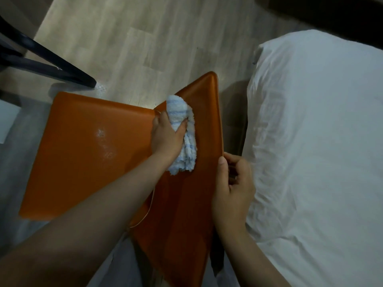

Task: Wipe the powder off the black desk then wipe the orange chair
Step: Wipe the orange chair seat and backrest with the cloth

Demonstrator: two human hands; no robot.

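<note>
Gripping a bunched white-and-blue cloth, the left hand presses it against the orange backrest of the chair. Its fingers curl tightly round the upper part of the cloth, and the loose fluffy end hangs out below the palm, lying on the backrest. The right hand clasps the backrest's far edge: the thumb lies flat on the orange front face and the other fingers curl round behind the rim. The chair fills the middle of the view, with its seat spreading to the left and the backrest running up the right side. A pale patch of powder lies on the seat, left of the cloth and apart from it. At the upper left stands the desk, of which only black legs show, with one foot on the floor just beyond the seat's far edge. A faint white dusting shows on the floor beside that foot. To the right, a bed with a rumpled white sheet lies close beside the backrest.
</note>
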